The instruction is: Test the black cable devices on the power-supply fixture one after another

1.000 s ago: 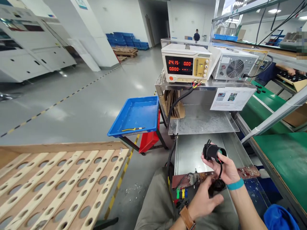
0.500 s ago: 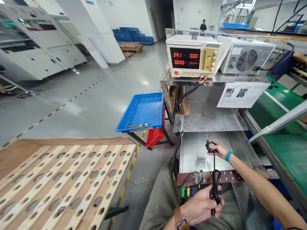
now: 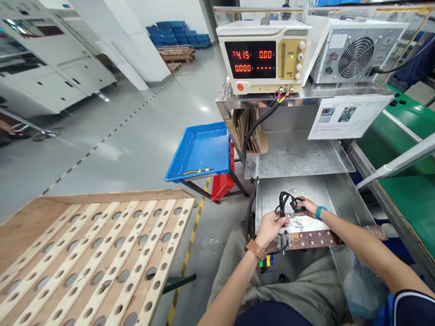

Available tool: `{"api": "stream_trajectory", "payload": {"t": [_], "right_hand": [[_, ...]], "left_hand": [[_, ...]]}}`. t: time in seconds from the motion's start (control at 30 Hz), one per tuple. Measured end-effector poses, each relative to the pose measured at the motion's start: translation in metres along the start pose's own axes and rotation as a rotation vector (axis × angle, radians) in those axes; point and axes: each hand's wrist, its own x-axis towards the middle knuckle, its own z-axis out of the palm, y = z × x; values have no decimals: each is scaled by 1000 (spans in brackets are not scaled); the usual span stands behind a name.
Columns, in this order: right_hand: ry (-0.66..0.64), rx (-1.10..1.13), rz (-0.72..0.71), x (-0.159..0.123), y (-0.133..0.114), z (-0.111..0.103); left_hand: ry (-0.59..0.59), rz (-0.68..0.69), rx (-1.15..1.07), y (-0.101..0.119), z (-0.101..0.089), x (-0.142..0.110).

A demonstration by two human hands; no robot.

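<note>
Both hands are out over a steel tray (image 3: 268, 199) in front of me. My right hand (image 3: 307, 207), with a teal wristband, grips a small black cylindrical part (image 3: 298, 204) standing on the tray. My left hand (image 3: 270, 226), with a brown watch strap, is closed on the part's black cable (image 3: 282, 201), which loops between the two hands. A brown perforated bar (image 3: 316, 237) with wires and coloured clips (image 3: 267, 261) crosses the tray's near edge just below my hands.
A power supply (image 3: 263, 56) showing 24.15 sits on the steel shelf above, beside a grey fan unit (image 3: 356, 52). A blue bin (image 3: 200, 151) stands left; a wooden rack with holes (image 3: 91, 258) at lower left. A green conveyor (image 3: 404, 199) runs on the right.
My left hand has risen from my lap to the tray, bringing the cable up beside the part. My right hand stays on the part on the tray.
</note>
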Motion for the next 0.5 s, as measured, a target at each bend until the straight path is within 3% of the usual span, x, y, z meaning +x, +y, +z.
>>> {"api": "stream_trajectory", "payload": {"t": [0.2, 0.37, 0.5], "right_hand": [[37, 18, 8, 4, 4, -4], [16, 5, -20, 6, 5, -8], [7, 4, -30, 6, 6, -10]], "left_hand": [[19, -17, 186, -8, 1, 2], [-89, -150, 201, -6, -1, 4], [-118, -161, 178, -7, -2, 2]]}}
